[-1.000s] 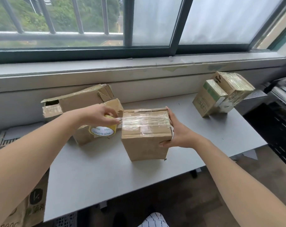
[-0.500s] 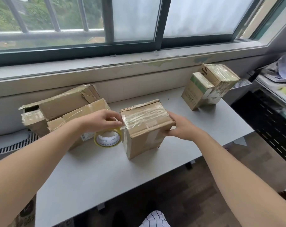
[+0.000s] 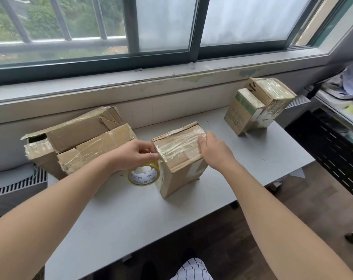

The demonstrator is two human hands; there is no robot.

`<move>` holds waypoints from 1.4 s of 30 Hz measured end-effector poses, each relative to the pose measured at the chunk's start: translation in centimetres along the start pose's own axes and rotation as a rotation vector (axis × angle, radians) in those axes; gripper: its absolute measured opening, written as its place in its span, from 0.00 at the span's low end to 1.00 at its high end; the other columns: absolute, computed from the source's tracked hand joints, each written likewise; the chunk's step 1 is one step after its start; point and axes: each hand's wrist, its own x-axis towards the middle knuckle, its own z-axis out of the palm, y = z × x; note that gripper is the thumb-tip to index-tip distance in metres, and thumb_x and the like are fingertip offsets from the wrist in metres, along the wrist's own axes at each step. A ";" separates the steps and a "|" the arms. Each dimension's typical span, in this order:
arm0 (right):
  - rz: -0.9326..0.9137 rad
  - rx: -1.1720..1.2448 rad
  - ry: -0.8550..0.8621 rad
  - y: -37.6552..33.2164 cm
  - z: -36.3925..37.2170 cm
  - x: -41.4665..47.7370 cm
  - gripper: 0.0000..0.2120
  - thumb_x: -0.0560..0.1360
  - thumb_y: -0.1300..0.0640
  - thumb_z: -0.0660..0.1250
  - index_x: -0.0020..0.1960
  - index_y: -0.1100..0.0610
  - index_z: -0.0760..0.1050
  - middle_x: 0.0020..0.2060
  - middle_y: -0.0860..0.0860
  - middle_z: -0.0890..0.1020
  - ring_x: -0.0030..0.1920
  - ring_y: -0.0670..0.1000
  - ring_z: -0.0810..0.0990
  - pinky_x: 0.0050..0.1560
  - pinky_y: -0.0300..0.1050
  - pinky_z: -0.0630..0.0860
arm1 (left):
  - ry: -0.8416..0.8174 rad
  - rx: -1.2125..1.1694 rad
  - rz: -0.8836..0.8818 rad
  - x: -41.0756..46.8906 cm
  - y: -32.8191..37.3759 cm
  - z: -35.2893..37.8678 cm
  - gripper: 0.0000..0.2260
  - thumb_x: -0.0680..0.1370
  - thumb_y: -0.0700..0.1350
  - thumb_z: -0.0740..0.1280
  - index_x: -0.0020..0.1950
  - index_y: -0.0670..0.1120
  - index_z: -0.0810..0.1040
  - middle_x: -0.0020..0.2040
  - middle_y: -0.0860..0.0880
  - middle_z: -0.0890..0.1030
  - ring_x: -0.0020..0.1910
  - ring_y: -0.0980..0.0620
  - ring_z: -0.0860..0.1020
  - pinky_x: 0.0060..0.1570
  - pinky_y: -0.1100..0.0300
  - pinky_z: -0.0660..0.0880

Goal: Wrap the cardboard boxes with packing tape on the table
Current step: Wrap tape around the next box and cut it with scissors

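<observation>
Pinching the tape roll [image 3: 143, 175] beside the middle box [image 3: 181, 164], at its left face, the left hand [image 3: 134, 155] should pull tape taut — right hand [image 3: 214, 150], fingers flat, braces its top right edge.

Bare table [image 3: 115, 215] is left open across the lower centre; the left is blocked by stacked boxes [image 3: 80, 136], the upper right by two boxes [image 3: 242, 112].

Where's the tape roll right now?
In the head view the tape roll is left of centre, gripped by the left hand, close beside the left face of the middle cardboard box.
</observation>
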 end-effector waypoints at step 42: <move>-0.660 -0.841 -0.156 -8.1 0.6 -3.5 0.69 0.60 0.35 0.81 0.82 0.48 0.35 0.82 0.51 0.41 0.81 0.62 0.48 0.77 0.65 0.58 | 0.153 0.018 -0.023 -1.4 -1.5 2.5 0.12 0.74 0.61 0.71 0.53 0.57 0.81 0.49 0.52 0.84 0.49 0.51 0.82 0.48 0.59 0.76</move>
